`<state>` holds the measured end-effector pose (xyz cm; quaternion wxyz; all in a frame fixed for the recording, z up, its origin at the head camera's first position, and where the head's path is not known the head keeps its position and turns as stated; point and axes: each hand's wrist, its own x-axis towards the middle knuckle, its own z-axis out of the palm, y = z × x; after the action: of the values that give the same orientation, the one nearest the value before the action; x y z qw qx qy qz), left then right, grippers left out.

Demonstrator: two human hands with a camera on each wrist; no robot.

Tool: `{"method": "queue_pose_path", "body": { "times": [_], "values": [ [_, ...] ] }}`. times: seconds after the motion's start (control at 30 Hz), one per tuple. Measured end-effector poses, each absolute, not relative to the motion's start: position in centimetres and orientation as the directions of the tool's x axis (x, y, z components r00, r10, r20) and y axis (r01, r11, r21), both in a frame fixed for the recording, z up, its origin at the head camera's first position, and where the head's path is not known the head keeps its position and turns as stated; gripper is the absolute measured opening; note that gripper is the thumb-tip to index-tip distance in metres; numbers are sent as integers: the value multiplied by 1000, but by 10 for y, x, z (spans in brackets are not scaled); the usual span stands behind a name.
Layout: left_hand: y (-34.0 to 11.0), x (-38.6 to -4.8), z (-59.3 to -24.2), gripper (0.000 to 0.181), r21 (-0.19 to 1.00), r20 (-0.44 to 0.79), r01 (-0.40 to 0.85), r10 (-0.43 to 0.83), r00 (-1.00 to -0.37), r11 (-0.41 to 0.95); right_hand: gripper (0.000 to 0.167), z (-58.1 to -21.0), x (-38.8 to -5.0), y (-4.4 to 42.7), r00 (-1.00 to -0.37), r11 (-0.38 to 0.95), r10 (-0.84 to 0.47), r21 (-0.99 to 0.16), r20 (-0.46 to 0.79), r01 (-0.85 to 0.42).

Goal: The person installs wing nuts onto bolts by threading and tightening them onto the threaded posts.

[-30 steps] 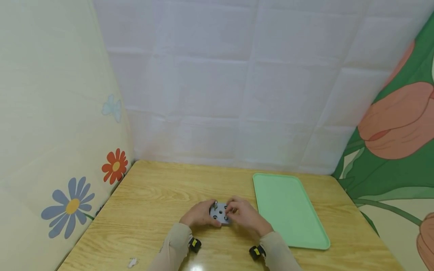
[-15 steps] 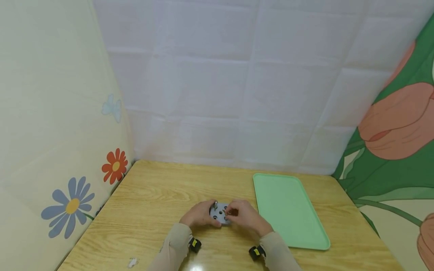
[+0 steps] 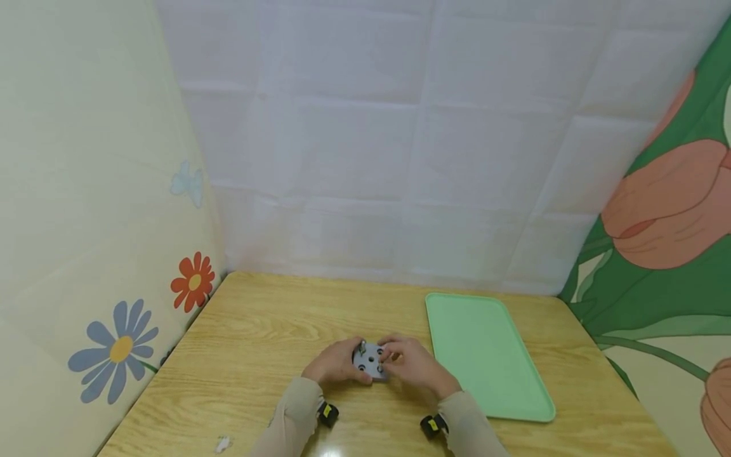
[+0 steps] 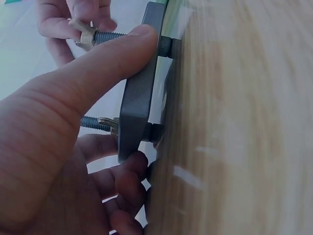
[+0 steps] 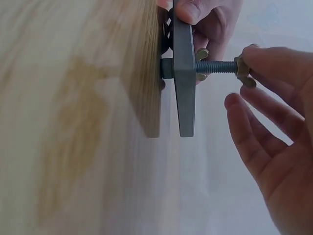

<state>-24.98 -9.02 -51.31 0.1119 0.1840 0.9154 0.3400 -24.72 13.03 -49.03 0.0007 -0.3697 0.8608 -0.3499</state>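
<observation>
Left hand, thumb extended, grips the grey plate; right hand pinches 1 wing nut.

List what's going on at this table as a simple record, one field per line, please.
Left hand: grips the gray plate
Right hand: pinches a wing nut near the upper end of a bolt
Second wing nut: on another bolt, down by the plate
Green tray: on the table, right of the plate
</observation>
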Motion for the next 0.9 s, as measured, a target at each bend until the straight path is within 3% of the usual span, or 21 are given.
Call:
{"method": "queue_pose_path", "body": {
  "times": [0.27,0.5,0.77,0.9],
  "values": [
    [-89,-248,-512,89,665,-81,257,410,-908,701,4,-493,-248,129,-729,470,-629,-614,271,-634],
    [-89,-247,-511,87,672,-72,268,421,-904,691,26,-494,-249,134,-738,474,-631,-633,241,-612],
    [-90,-249,-511,89,659,-79,264,413,-907,705,4,-493,-247,131,-734,448,-631,-654,251,-609],
    [-90,-249,-512,92,650,-76,268,412,-908,711,5,-495,-247,127,-733,433,-626,-662,267,-612]
  ]
}}
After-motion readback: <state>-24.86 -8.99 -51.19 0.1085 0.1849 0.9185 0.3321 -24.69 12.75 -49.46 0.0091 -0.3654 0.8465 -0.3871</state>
